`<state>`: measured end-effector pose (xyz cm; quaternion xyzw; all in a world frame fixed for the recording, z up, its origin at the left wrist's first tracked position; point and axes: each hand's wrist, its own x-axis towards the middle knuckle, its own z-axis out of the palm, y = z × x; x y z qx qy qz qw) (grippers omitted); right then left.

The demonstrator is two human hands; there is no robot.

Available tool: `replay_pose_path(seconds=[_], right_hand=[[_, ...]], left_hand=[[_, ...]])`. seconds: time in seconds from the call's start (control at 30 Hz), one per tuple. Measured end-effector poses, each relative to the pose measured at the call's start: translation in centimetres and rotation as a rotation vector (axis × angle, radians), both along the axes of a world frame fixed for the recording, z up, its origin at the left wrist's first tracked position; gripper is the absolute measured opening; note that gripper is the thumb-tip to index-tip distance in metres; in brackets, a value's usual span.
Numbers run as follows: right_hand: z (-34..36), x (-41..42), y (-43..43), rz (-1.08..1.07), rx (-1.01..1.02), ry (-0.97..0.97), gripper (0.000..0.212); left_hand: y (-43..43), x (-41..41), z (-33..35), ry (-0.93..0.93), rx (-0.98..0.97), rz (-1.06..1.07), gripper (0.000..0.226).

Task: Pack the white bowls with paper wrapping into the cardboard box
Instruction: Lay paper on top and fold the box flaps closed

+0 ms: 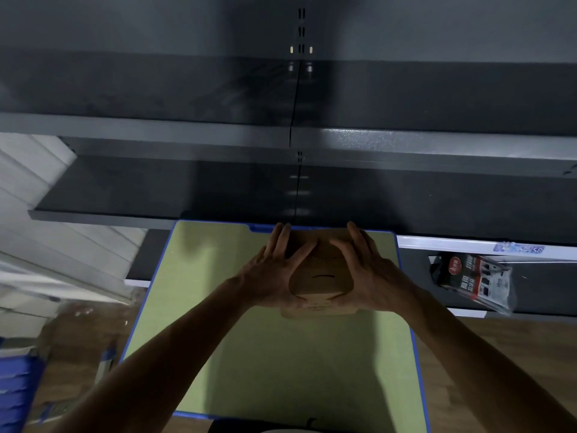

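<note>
While we hold it down, our left hand [271, 275] lies flat with straight fingers on the cardboard box [321, 271] at the far edge of the green table [218, 339]; right hand [371, 273] does likewise, likely pinning flaps closed. No bowls in view.

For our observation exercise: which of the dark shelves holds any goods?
The low shelf right of the table, under the white rail: a black-and-red packet sits there. Higher shelves show none.
</note>
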<state>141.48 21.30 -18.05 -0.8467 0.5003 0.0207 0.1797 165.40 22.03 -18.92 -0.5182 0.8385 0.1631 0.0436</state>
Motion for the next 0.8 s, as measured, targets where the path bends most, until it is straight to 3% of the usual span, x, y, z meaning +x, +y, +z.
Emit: replay_pose_path(seconds=[0.3, 0.53, 0.8], right_hand=[[0.3, 1.1, 0.2, 0.031, -0.005, 0.079, 0.122], [-0.9, 3.8, 4.0, -0.035, -0.044, 0.018, 0.114], [-0.1, 4.0, 0.9, -0.081, -0.050, 0.021, 0.117]], left_hand=[[-0.6, -0.8, 0.5, -0.037, -0.056, -0.073, 0.128], [2.1, 2.9, 0.2, 0.034, -0.110, -0.124, 0.121], [-1.6, 2.1, 0.7, 0.039, -0.101, -0.102, 0.123]])
